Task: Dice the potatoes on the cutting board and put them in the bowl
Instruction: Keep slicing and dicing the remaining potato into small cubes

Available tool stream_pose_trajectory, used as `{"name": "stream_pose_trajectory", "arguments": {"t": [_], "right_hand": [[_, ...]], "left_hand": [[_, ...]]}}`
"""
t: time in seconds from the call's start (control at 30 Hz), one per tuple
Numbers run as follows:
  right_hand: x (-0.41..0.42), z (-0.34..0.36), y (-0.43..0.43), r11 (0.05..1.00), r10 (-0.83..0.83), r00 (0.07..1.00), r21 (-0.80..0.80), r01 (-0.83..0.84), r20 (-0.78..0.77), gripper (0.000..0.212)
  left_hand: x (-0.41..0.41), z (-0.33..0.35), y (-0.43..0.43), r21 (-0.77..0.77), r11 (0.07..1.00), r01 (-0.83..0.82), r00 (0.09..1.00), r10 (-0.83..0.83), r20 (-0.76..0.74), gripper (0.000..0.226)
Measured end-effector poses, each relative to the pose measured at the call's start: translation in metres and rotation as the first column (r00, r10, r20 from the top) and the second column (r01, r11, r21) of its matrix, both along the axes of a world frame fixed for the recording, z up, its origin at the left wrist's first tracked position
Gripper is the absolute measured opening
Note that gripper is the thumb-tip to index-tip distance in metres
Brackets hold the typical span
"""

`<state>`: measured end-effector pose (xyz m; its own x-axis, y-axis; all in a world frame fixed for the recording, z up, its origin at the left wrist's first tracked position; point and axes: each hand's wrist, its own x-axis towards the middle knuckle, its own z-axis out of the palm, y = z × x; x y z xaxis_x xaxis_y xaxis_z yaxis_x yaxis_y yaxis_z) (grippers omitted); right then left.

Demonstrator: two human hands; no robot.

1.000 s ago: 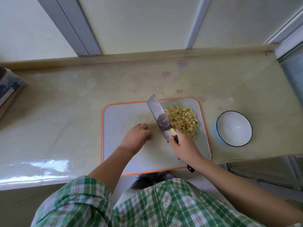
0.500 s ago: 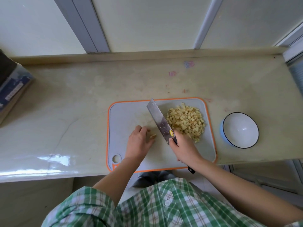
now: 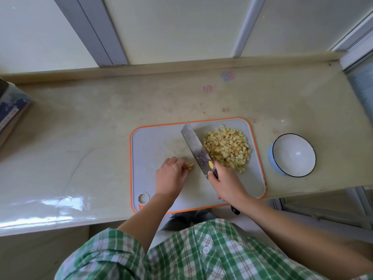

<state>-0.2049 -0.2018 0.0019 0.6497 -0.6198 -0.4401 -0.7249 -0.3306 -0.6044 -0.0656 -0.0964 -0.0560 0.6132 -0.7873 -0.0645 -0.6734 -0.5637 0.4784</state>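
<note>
A grey cutting board with an orange rim lies on the counter. A pile of diced potato sits on its right half. My right hand grips the handle of a cleaver, whose blade stands just left of the pile. My left hand holds down a small potato piece with curled fingers, left of the blade. A white bowl with a dark rim stands right of the board and holds nothing.
The pale stone counter runs left to a boxed object at the far left edge. A raised ledge backs the counter. The counter ends just right of the bowl.
The small potato piece under my left fingers has come into sight. The cleaver stays beside the pile. The view has shifted slightly.
</note>
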Motion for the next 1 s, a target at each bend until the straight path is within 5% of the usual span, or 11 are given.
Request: {"name": "stream_pose_trajectory", "arguments": {"t": [0.13, 0.77, 1.0], "right_hand": [[-0.003, -0.005, 0.005, 0.999, 0.008, 1.000, -0.039, -0.007, 0.020, 0.022], [0.006, -0.015, 0.020, 0.993, 0.072, 0.993, -0.089, -0.080, -0.088, 0.031], [0.006, -0.023, 0.023, 0.994, 0.042, 0.999, -0.102, -0.040, 0.020, 0.019]], "left_hand": [[-0.004, 0.002, 0.000, -0.014, 1.000, -0.008, 1.000, 0.008, 0.019, 0.023], [-0.005, -0.006, -0.007, -0.059, 0.998, -0.017, 0.999, 0.014, -0.053, 0.008], [-0.005, -0.004, -0.007, -0.052, 0.998, -0.019, 0.999, 0.017, -0.042, 0.005]]}}
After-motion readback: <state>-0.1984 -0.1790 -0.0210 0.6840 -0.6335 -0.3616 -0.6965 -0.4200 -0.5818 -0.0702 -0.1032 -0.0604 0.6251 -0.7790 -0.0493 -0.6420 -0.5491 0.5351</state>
